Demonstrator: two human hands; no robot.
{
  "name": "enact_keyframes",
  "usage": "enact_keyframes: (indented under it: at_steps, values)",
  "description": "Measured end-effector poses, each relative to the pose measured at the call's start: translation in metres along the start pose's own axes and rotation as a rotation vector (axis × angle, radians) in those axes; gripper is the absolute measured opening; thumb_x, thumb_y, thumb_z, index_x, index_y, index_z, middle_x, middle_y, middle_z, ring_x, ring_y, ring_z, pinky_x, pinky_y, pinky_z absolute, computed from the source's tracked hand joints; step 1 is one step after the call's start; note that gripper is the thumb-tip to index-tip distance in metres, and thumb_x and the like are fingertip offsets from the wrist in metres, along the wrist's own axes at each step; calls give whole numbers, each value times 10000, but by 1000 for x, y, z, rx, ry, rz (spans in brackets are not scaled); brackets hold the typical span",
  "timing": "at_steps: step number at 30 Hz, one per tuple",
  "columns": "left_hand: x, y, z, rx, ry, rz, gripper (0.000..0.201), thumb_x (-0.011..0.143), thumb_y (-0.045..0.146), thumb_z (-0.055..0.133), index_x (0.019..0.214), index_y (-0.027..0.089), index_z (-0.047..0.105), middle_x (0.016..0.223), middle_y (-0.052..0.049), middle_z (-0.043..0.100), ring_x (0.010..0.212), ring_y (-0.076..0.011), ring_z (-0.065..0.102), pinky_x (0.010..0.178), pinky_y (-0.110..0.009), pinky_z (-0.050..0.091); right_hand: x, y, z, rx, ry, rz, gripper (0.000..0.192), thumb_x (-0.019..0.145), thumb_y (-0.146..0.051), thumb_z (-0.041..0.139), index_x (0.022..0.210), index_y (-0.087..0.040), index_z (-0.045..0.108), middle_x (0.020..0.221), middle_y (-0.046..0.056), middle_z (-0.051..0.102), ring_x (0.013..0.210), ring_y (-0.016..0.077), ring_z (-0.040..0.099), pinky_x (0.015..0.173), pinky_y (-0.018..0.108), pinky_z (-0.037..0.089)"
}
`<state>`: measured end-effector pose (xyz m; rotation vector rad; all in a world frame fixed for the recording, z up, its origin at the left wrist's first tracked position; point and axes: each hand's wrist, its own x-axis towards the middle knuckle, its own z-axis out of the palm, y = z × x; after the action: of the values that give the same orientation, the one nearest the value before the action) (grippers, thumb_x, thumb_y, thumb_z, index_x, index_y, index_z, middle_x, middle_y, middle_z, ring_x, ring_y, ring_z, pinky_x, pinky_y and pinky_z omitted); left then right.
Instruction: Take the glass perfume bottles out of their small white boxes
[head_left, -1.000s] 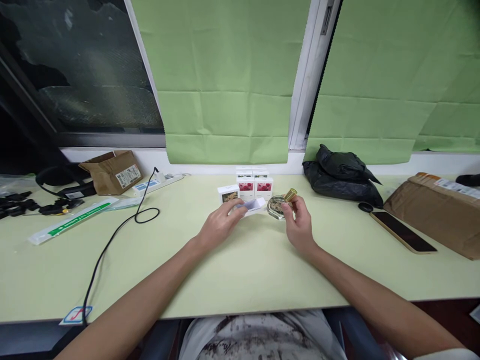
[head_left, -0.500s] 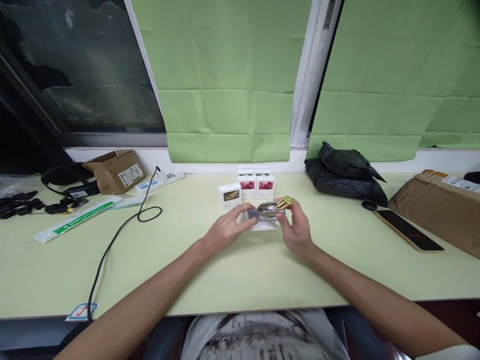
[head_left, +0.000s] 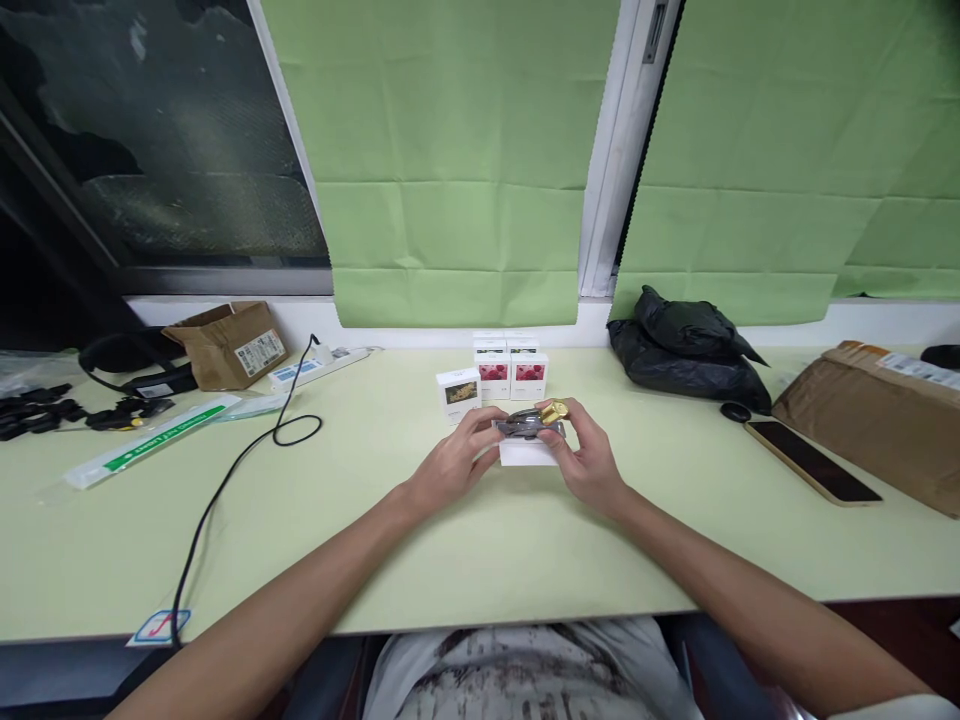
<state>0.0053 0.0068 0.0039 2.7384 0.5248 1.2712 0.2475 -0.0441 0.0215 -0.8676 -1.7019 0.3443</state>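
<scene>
Above the surface (head_left: 517,560) | left grip (head_left: 448,462) closed, apparently on white box (head_left: 529,455); right grip (head_left: 592,462) pinching gold-capped bottle (head_left: 525,424) | keep bottle square to box, never forced

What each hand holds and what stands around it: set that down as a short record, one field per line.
Left hand: at the left side of a white box, gripping it
Right hand: holding a glass bottle with a gold cap
Bottle and box: bottle at the box's top; how far inside, cannot tell
Behind: two boxes with pink pictures side by side, more boxes behind them
Right side: black plastic bag, phone, brown package
Left side: open brown carton, power strip
</scene>
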Motion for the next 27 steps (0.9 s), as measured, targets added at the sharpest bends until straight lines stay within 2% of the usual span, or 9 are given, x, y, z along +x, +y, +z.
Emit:
enact_keyframes:
  at_steps: [3, 5, 11, 17, 27]
  values:
    - [-1, -1, 7, -127, 107, -41, 540, 1012, 173, 597, 1431, 322, 289, 1398, -132, 568, 1338, -242, 598, 1046, -524, 577, 0, -2, 0, -2, -33, -2, 231, 1037, -387, 560, 1234, -277, 610, 1153, 81, 693, 1049, 267, 654, 902, 402, 525]
    - [-3, -1, 10, -141, 135, -98, 591, 1003, 211, 624, 1462, 309, 264, 1398, -137, 567, 1301, -244, 634, 1055, -529, 576, 0, -2, 0, -13, -47, -3, 227, 1036, -385, 565, 1232, -282, 615, 1153, 80, 692, 1054, 268, 646, 901, 406, 524]
    - [-5, 4, 6, -117, -19, -363, 610, 974, 269, 645, 1478, 282, 302, 1353, -135, 641, 1241, -291, 690, 955, -447, 615, 2, -2, -1, -47, -75, -45, 237, 1036, -360, 576, 1257, -290, 625, 1158, 83, 688, 1076, 268, 618, 927, 426, 521]
    - [1, 12, -1, -59, -65, -381, 417, 983, 255, 606, 1371, 268, 457, 1269, -77, 704, 1164, -261, 725, 930, -396, 609, 2, -1, 0, -43, -95, -60, 246, 1039, -350, 572, 1271, -291, 629, 1177, 86, 691, 1096, 272, 614, 941, 438, 523]
    - [1, 12, -1, -83, -74, -391, 390, 1000, 273, 585, 1368, 270, 455, 1290, -85, 701, 1192, -266, 715, 945, -401, 601, 2, 0, 0, -48, -90, -60, 258, 1033, -345, 584, 1281, -293, 633, 1184, 84, 698, 1112, 274, 620, 959, 442, 527]
